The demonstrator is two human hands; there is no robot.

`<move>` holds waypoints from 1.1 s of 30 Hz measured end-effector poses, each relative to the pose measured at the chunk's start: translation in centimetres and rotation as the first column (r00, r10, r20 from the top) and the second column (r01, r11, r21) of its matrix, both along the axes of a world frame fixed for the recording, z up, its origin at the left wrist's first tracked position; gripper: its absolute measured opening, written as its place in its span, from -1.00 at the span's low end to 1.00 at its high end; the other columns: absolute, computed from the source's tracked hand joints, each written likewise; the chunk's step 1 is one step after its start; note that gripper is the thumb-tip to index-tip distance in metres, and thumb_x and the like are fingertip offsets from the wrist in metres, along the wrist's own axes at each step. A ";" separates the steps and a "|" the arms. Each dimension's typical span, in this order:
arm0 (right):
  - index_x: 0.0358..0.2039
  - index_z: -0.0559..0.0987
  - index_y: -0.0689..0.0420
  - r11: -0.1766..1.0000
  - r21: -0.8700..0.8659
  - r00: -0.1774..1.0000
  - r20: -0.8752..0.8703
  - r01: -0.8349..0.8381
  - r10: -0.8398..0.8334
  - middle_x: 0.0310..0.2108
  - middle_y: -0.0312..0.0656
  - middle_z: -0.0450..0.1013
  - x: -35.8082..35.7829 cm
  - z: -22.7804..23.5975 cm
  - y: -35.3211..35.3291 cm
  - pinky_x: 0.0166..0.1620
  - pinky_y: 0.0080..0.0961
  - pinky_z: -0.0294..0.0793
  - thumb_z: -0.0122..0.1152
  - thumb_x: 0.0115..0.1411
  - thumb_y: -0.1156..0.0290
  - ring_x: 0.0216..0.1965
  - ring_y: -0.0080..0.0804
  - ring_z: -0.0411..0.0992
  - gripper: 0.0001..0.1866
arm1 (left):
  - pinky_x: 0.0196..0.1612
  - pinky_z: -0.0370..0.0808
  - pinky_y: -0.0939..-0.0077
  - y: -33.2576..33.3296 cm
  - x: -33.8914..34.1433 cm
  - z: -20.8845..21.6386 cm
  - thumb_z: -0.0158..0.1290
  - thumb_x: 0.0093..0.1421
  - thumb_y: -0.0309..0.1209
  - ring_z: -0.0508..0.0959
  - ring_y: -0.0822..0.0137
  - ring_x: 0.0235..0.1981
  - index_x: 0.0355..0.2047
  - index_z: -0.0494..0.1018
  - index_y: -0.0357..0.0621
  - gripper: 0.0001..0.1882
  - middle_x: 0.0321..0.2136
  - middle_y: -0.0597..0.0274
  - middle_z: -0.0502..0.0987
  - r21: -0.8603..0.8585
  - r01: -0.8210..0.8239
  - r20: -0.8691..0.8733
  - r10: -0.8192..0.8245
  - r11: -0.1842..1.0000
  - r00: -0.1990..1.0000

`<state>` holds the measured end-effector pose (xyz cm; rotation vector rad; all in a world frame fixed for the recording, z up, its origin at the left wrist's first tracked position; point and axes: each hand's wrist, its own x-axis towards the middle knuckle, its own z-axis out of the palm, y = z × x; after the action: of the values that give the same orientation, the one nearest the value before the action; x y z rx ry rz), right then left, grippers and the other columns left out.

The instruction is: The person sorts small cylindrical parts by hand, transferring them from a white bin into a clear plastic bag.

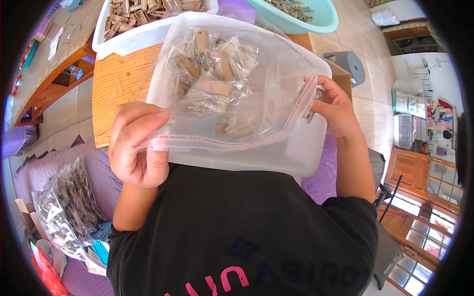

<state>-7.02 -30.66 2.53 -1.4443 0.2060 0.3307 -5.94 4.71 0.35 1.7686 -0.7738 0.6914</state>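
A large clear plastic bag (279,106) with a red-printed strip along its edge is stretched over a white plastic tub (296,159) in front of my body. My left hand (138,143) pinches the near left end of that edge between thumb and fingers. On the other side my right hand (333,103) grips the edge at the right. Several small clear packets (212,89) with brown tube-shaped pieces and thin silvery bits lie in a heap under or within the film; which of these I cannot tell. Something small and silvery shows beside my right fingers.
Beyond the tub, a white basin (106,44) holds many brown pieces, and a turquoise basin (326,22) holds small metallic bits. They stand near a wooden table (111,93). A grey stool (349,66) is at the right; a bag of dark packets (74,197) lies on the purple sofa at left.
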 end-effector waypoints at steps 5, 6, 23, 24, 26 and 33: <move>-0.12 0.45 0.17 0.750 -0.658 0.940 0.292 0.063 0.177 -0.03 -0.20 0.30 0.1 2.0 -0.2 0.03 -0.54 0.28 0.29 -0.08 0.56 0.03 -0.44 0.25 -0.56 | -0.37 0.38 0.46 -0.1 0.4 0.3 0.05 0.02 -0.50 0.44 0.20 -0.44 -0.33 0.42 -0.41 -0.78 -0.43 -0.05 0.46 -0.031 0.052 0.053 -0.050 0.998 0.997; -0.16 0.46 0.16 0.822 -0.564 0.939 0.317 0.073 0.135 -0.05 -0.21 0.30 0.2 2.6 -0.3 0.02 -0.55 0.26 0.33 -0.09 0.50 0.02 -0.45 0.25 -0.58 | -0.37 0.38 0.46 -0.1 0.3 0.3 0.05 0.03 -0.50 0.45 0.20 -0.44 -0.33 0.42 -0.41 -0.78 -0.42 -0.06 0.46 -0.026 0.051 0.043 -0.050 0.998 0.998; -0.26 0.45 0.17 0.952 -0.125 0.938 0.178 -0.278 0.297 -0.07 -0.28 0.24 -2.8 1.0 4.7 -0.05 -0.63 0.25 0.49 -0.26 0.39 -0.05 -0.55 0.24 -0.48 | -0.61 0.34 0.47 -3.8 -4.4 0.7 0.21 -0.09 -0.19 0.46 0.23 -0.63 -0.54 0.47 -0.13 -0.72 -0.62 0.21 0.42 0.336 0.198 -0.148 -0.156 0.921 0.977; -0.23 0.44 0.21 0.950 -0.119 0.930 0.203 -0.289 0.308 -0.04 -0.24 0.25 -3.1 0.8 5.2 -0.03 -0.60 0.20 0.52 -0.27 0.26 -0.06 -0.53 0.25 -0.40 | -0.58 0.37 0.39 -4.7 -4.3 0.6 0.19 -0.06 -0.19 0.48 0.17 -0.60 -0.48 0.47 -0.13 -0.71 -0.60 0.18 0.44 0.283 0.316 -0.399 -0.189 0.905 0.897; -0.23 0.44 0.22 0.941 -0.122 0.911 0.239 -0.315 0.335 -0.04 -0.22 0.25 -3.5 0.5 6.3 -0.04 -0.59 0.21 0.51 -0.26 0.29 -0.08 -0.52 0.26 -0.42 | -0.54 0.38 0.33 -6.3 -3.5 0.5 0.16 -0.02 -0.20 0.48 0.11 -0.55 -0.44 0.45 -0.13 -0.73 -0.57 0.16 0.45 0.305 0.406 -0.485 -0.226 0.861 0.845; -0.28 0.45 0.19 0.977 -0.064 0.920 0.331 -0.202 0.212 -0.06 -0.18 0.26 -3.3 0.3 4.0 -0.09 -0.62 0.34 0.43 -0.18 0.50 -0.09 -0.48 0.31 -0.58 | -0.47 0.39 0.21 -5.1 -2.3 0.3 0.01 0.08 -0.38 0.47 0.07 -0.49 -0.40 0.41 -0.13 -0.89 -0.52 0.11 0.45 0.374 0.476 -0.486 -0.269 0.796 0.831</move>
<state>-10.30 -26.70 2.85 -1.5304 -0.2229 0.2479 -8.26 -0.39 0.60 2.0163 -1.0260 -0.1810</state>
